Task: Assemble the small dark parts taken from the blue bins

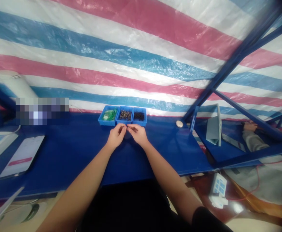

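Observation:
My left hand and my right hand meet just in front of three blue bins, fingertips close together. Both are closed in a pinch around something tiny and dark, too small to name. Behind them, the left bin contains a green plastic packet. Many small brass-and-dark pieces fill the middle bin. In the right bin lie small black pieces. The fingers partly hide the front of the middle bin.
The blue table carries a phone and a white power strip at left. A round whitish object sits at right, near the blue frame. Beyond it are a tablet on a stand and another person's sleeve.

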Demonstrator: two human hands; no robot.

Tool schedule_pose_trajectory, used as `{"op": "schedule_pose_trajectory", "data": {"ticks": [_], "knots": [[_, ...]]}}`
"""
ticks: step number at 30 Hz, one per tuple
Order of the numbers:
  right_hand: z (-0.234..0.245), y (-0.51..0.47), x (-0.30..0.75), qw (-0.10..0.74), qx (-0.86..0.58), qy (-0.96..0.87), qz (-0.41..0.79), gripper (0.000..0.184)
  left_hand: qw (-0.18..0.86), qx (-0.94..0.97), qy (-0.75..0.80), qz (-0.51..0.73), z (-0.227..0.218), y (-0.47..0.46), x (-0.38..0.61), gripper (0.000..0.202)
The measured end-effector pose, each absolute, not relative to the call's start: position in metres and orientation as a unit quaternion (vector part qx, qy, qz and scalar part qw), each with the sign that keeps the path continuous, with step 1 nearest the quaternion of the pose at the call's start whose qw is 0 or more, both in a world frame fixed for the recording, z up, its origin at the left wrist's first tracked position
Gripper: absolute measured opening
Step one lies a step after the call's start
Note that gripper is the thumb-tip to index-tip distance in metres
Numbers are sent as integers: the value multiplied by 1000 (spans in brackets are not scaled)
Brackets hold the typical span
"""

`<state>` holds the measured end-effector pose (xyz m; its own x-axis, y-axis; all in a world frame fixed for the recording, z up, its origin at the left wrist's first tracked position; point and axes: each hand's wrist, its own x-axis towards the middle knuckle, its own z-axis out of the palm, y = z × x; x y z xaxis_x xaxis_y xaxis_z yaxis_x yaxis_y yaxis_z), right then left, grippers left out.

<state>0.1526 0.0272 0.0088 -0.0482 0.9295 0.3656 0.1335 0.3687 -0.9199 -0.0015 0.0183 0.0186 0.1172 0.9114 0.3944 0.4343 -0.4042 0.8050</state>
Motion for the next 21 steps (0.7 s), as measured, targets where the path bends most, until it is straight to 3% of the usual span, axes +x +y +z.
{"op": "schedule_pose_trajectory", "data": {"ticks": [15,21], "knots": [[11,27,152,540,-427,-588,424,30,206,699,516,449,20,19,-2,33],[12,43,148,543,-441,-517,494,43,184,672,542,469,18,21,-3,31]]}}
